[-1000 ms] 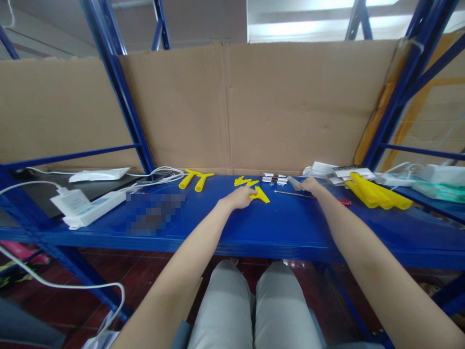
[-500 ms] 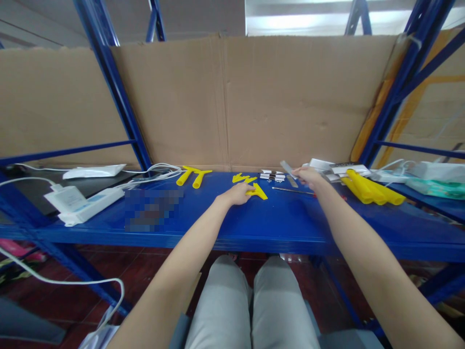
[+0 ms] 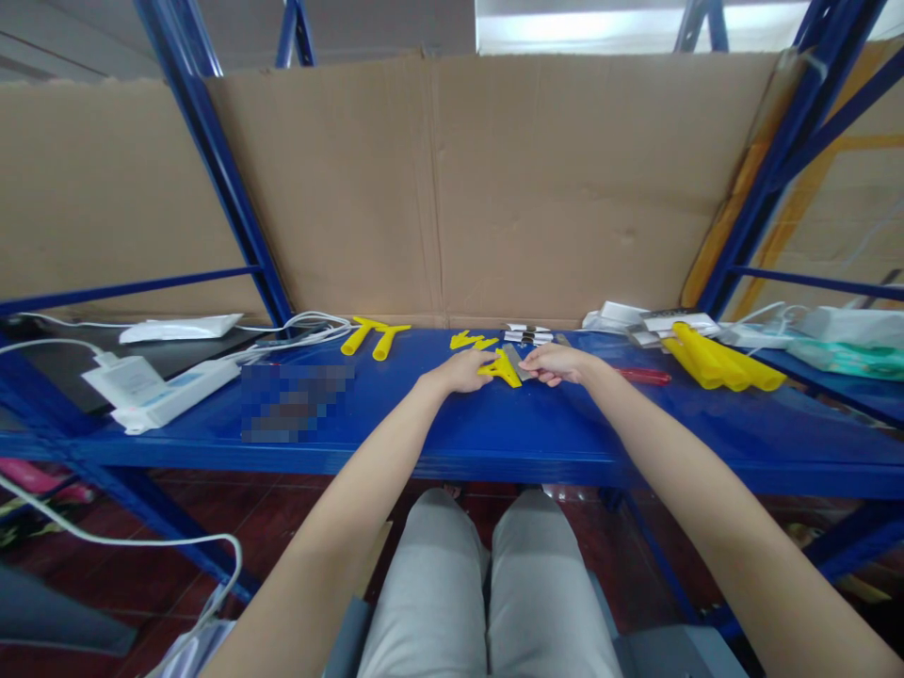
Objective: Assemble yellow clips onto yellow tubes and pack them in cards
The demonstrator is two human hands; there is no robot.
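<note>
The left hand point(image 3: 464, 371) is closed on a yellow T-shaped piece point(image 3: 503, 366) mid-counter point(image 3: 395, 414), the right hand point(image 3: 555, 363) pinches a grey metal plate point(image 3: 515, 358) at its wide end, seating judged incomplete; two yellow handles point(image 3: 382, 346) lie apart, no plate visible.

A person seated at a blue bench point(image 3: 452, 424) holds a yellow T-handle point(image 3: 506, 368) in the left hand point(image 3: 466, 371) while the right hand point(image 3: 555, 363) pinches a metal blade point(image 3: 515, 357) at its wide end. Small yellow pieces point(image 3: 464, 340) and a white bundle point(image 3: 528, 335) lie just behind; two spare T-handles point(image 3: 362, 333) rest at left, a red handle point(image 3: 645, 377) and yellow tubes point(image 3: 704, 358) at right, before a cardboard wall point(image 3: 565, 188).
</note>
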